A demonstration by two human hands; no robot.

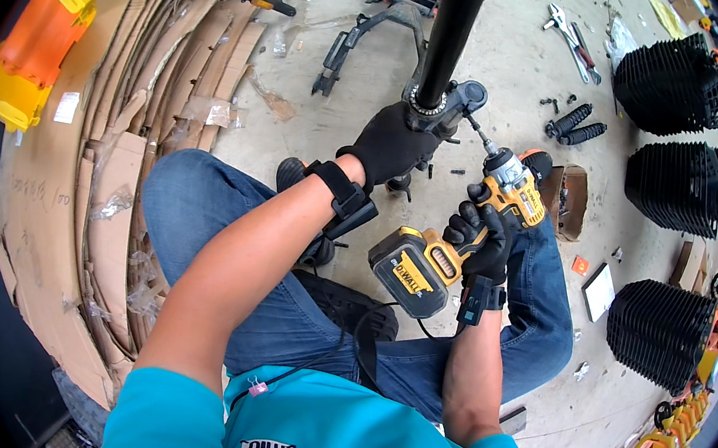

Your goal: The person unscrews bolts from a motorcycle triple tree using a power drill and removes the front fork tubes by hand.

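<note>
The person sits on the concrete floor [518, 74], knees apart in blue jeans. The left hand [390, 143], in a black glove, has its fingers wrapped around the grey metal clamp [444, 101] at the foot of a black tube [450, 31] that rises toward twelve o'clock. The right hand [481, 238], also gloved, grips the handle of a yellow and black cordless drill [465, 227], fingers closed round it. The drill's bit [478, 133] points to eleven o'clock and meets the clamp's side. The drill's battery block sits at the picture's centre, above the lap. Flattened cardboard sheets [119, 152] spread at nine o'clock. Stacks of black ribbed baskets [674, 180] stand at three o'clock, with two black rubber grips [576, 125] lying near one o'clock. A small open cardboard box [570, 199] sits just beyond the right knee.
</note>
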